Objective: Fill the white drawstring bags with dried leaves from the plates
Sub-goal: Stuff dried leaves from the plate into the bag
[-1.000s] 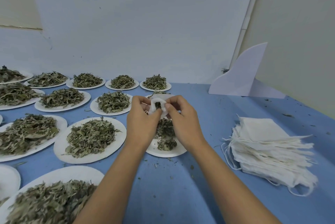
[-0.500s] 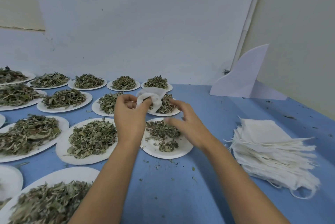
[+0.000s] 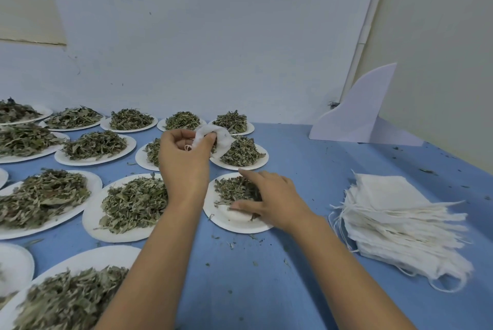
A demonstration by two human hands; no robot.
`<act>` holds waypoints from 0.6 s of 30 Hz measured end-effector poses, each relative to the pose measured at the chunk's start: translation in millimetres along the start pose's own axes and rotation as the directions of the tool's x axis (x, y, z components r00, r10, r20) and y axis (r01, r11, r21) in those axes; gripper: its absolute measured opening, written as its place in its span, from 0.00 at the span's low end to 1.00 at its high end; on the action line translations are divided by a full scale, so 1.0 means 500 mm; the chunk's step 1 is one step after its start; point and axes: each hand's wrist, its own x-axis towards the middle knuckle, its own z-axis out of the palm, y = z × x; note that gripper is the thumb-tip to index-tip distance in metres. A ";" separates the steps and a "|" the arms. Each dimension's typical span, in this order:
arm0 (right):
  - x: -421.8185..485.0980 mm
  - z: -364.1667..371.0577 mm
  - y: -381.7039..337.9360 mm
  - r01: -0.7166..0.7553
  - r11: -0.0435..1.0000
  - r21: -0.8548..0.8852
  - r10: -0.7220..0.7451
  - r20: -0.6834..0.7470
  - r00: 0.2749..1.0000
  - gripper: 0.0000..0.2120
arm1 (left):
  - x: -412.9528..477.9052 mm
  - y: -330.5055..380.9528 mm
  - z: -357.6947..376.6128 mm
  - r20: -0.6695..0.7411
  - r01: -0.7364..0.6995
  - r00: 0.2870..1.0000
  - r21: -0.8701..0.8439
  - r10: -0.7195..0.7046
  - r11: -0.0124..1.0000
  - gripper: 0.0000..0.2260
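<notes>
The person's right hand [image 3: 272,196] lies over a half-bare white plate [image 3: 234,220] on the blue desk [image 3: 266,276]. Its fingers are released and spread, with thumb and forefinger stretched out across the thin scatter of dried leaves [image 3: 229,188] on that plate, and they close on nothing that shows. Above and beyond the plate, the left hand [image 3: 184,167] is raised, its fingers grasping one white drawstring bag [image 3: 218,140] by the gathered mouth. The bag's body bulges toward the far side of the plate, and a loop of string shows at the knuckles. To the right of the plate, well apart from it, lies a fanned stack of flat bags [image 3: 394,217]. To its left and behind it sit many more plates heaped with leaves. Crumbs of leaf dot the desk just in front of the plate.
</notes>
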 end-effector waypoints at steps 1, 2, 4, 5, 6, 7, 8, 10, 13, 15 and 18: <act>0.002 0.001 -0.005 0.016 1.000 -0.023 -0.017 -0.055 0.998 0.36 | -0.001 -0.002 0.000 -0.001 -0.018 1.000 0.014 0.018 1.000 0.14; 0.005 0.002 -0.011 0.035 0.999 -0.032 -0.038 -0.093 0.995 0.35 | -0.002 -0.005 -0.001 0.000 -0.029 1.000 0.024 0.029 0.999 0.14; 0.013 0.006 -0.026 0.072 0.997 -0.007 -0.073 -0.076 0.994 0.35 | -0.003 -0.007 -0.001 0.005 -0.032 0.999 0.030 0.031 0.999 0.14; 0.019 0.009 -0.035 0.092 0.996 -0.005 -0.092 -0.029 0.995 0.34 | -0.003 -0.007 -0.001 0.011 -0.023 1.000 0.022 0.023 1.000 0.14; 0.026 0.012 -0.043 0.109 0.994 -0.021 -0.108 0.029 0.994 0.33 | -0.002 -0.007 -0.001 0.017 -0.007 1.000 0.010 0.007 1.000 0.14; 0.034 0.014 -0.050 0.122 0.992 -0.045 -0.118 0.080 0.990 0.31 | -0.001 -0.008 0.000 0.021 0.014 1.000 -0.003 -0.014 1.000 0.14; 0.041 0.015 -0.056 0.131 0.989 -0.066 -0.123 0.114 0.986 0.28 | 0.000 -0.008 0.000 0.023 0.037 0.999 -0.016 -0.036 0.999 0.14; 0.051 0.016 -0.060 0.152 0.984 -0.089 -0.141 0.117 0.983 0.20 | 0.001 -0.010 0.000 0.021 0.076 0.997 -0.031 -0.075 0.997 0.14; 0.044 0.013 -0.056 0.166 0.984 -0.069 -0.164 0.041 0.986 0.08 | 0.000 -0.013 0.000 0.016 0.100 0.995 -0.041 -0.099 0.994 0.14; 0.033 0.008 -0.048 0.162 0.985 -0.064 -0.160 0.033 0.987 0.09 | -0.002 -0.012 0.001 0.014 0.106 0.994 -0.043 -0.106 0.993 0.13; 0.021 -0.004 -0.033 0.137 0.990 0.016 -0.137 -0.020 0.990 0.12 | -0.004 -0.013 0.005 0.018 0.107 0.994 -0.038 -0.107 0.993 0.13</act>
